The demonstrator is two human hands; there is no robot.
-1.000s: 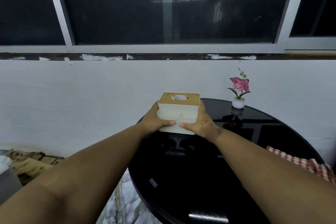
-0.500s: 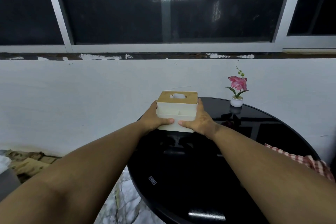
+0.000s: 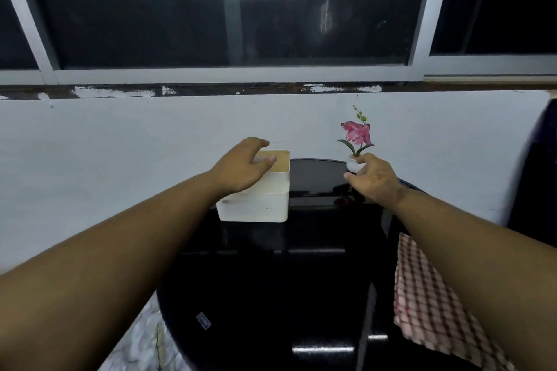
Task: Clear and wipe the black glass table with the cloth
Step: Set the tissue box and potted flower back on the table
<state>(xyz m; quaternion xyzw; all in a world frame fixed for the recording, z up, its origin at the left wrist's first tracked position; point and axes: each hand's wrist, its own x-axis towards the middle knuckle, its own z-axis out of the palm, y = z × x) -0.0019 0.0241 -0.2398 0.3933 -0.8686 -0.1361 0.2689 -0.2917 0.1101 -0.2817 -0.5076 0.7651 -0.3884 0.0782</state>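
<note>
Right fingers [image 3: 360, 161] curled around flower pot [image 3: 351, 163], left fingers [image 3: 261, 159] spread over box [image 3: 256, 202], glossy black table [image 3: 271, 280]

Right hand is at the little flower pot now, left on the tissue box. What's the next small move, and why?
Probably close the right hand on the white flower pot and lift it off the black glass table. Its fingers already touch the pot but look only loosely curled. The left hand rests on the tissue box, and the checked cloth lies unused, so clearing comes first.
</note>
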